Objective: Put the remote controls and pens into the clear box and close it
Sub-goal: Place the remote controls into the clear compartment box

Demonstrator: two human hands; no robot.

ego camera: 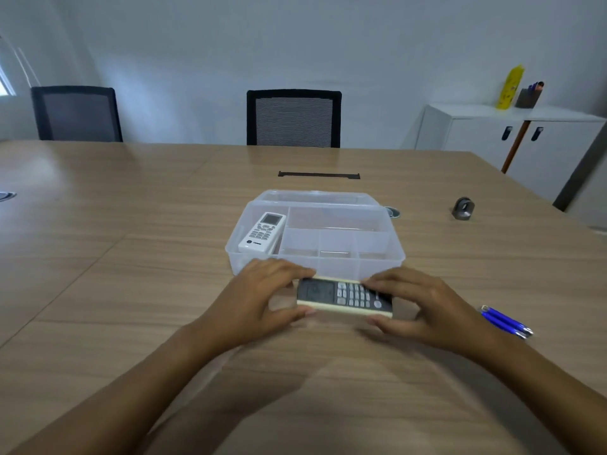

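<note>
A clear divided box [381,254] stands open on the wooden table, its lid folded back behind it. A white remote [262,232] lies in its left compartment. Just in front of the box, a dark-faced remote with cream sides [341,294] lies crosswise. My left hand [262,297] grips its left end and my right hand [423,307] grips its right end. Two blue pens [505,321] lie side by side on the table to the right of my right hand.
A small grey metal object [463,208] sits on the table at the right. A cable slot [318,175] and a round grommet [392,211] lie behind the box. Two black chairs [294,118] stand at the far edge. A white cabinet [512,139] is at the right.
</note>
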